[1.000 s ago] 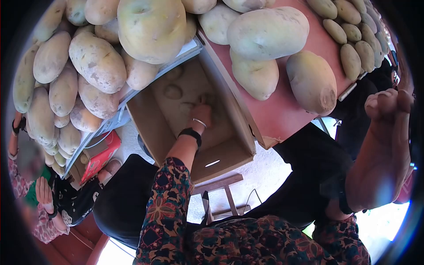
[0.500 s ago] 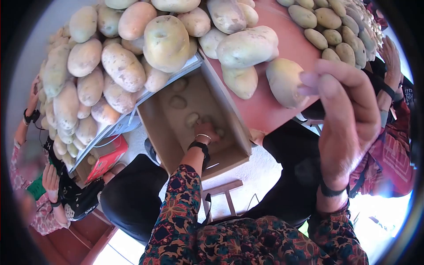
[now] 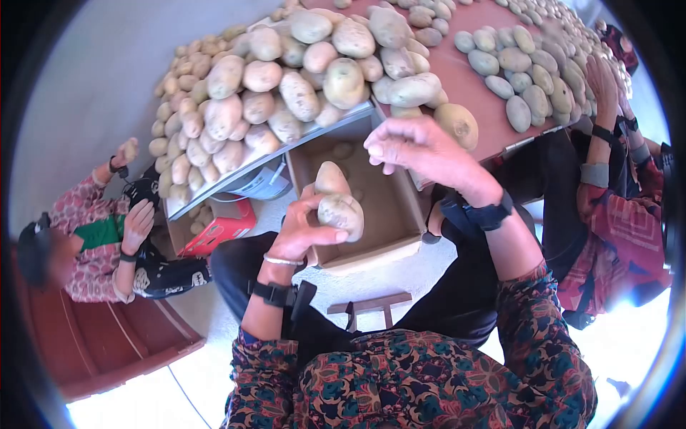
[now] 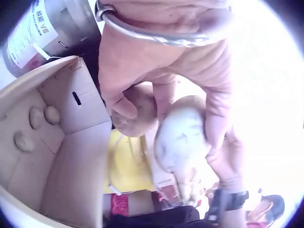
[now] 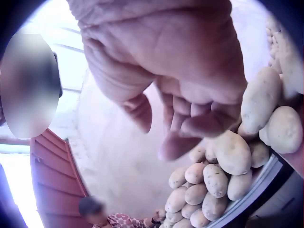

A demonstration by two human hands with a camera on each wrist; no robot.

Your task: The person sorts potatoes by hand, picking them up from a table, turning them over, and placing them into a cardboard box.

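Note:
My left hand [image 3: 294,232] grips two potatoes above the near left part of a cardboard box [image 3: 386,255]: a rounder one [image 3: 341,217] and a longer one [image 3: 331,179] beyond it. In the left wrist view the fingers curl round a brown potato [image 4: 136,111] and a pale one [image 4: 183,133]. Bent loosely, with nothing in it, my right hand [image 3: 429,151] hangs over the box's right side. The right wrist view shows that hand [image 5: 166,80] with its thumb apart from its fingers. Several potatoes [image 4: 23,141] lie on the box's bottom.
A large potato heap [image 3: 257,107] rises beyond the box on the left. More potatoes [image 3: 522,79] lie on the red surface [image 3: 493,136] at the right. A red carton [image 3: 227,230] stands at the left. People sit on both sides, one in pink [image 3: 86,207].
My left hand has come up out of the box with two potatoes. My right hand has moved left, over the box's side. The head view has tilted and shows more of the heap.

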